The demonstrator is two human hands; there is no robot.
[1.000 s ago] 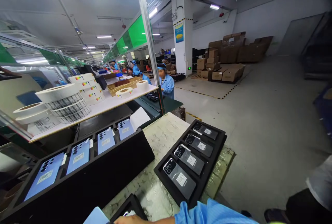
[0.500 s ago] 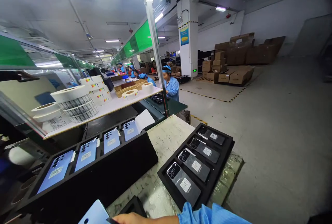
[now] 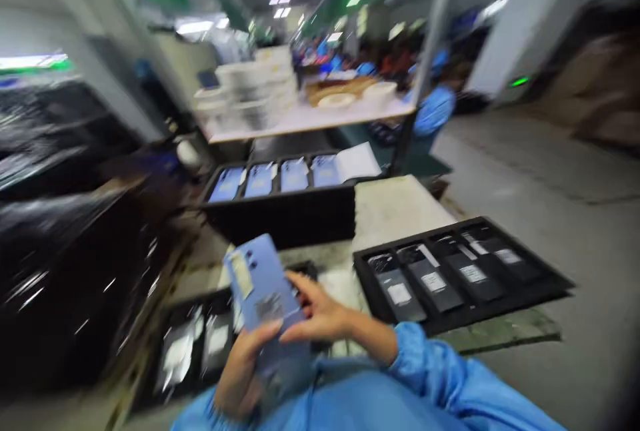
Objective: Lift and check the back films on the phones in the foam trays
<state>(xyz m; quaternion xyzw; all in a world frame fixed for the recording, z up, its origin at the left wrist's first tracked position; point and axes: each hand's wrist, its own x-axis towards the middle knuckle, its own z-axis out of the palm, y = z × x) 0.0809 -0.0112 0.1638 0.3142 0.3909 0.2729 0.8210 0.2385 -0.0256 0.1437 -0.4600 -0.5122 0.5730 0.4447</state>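
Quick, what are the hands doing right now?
Left hand: closed, holding a blue phone from below.
Right hand: closed on the same phone, fingers across its back.

One left hand, one right hand, one blue smartphone between them; four more blue smartphones, four grey smartphones, three black trays, I'd say

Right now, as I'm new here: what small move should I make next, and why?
Probably lower the blue phone toward the black tray below it: your left hand and right hand both hold it there, though blur hides any free slot.
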